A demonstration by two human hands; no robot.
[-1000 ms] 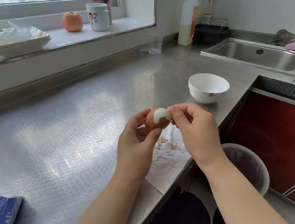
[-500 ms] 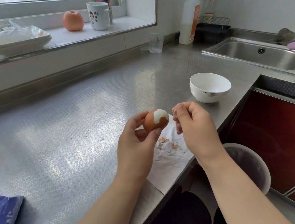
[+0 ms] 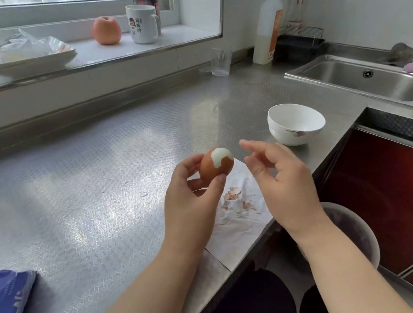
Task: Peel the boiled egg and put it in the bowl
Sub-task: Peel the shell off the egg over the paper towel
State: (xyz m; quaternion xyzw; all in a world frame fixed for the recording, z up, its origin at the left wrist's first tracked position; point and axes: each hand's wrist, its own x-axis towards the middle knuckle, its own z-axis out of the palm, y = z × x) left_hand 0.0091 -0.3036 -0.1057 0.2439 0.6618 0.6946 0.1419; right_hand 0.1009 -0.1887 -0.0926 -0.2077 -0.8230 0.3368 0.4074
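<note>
the left hand (image 3: 192, 194) pinches a brown boiled egg (image 3: 215, 163), its top peeled white, above the steel counter (image 3: 79, 178). the right hand (image 3: 278, 179) hangs just right of it, fingers loose, holding nothing. shell bits (image 3: 236, 198) lie on white paper (image 3: 236, 222) below. a white ceramic bowl (image 3: 296, 124) stands far right.

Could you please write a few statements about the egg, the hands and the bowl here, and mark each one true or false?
1. The left hand grips the egg. True.
2. The egg is fully peeled. False: only a white patch near its top is bare; brown shell covers the rest.
3. The white bowl holds the egg. False: nothing shows inside the bowl.
4. Shell fragments lie on the white paper. True.
5. The right hand touches the egg. False: it is apart from it, fingers relaxed.
</note>
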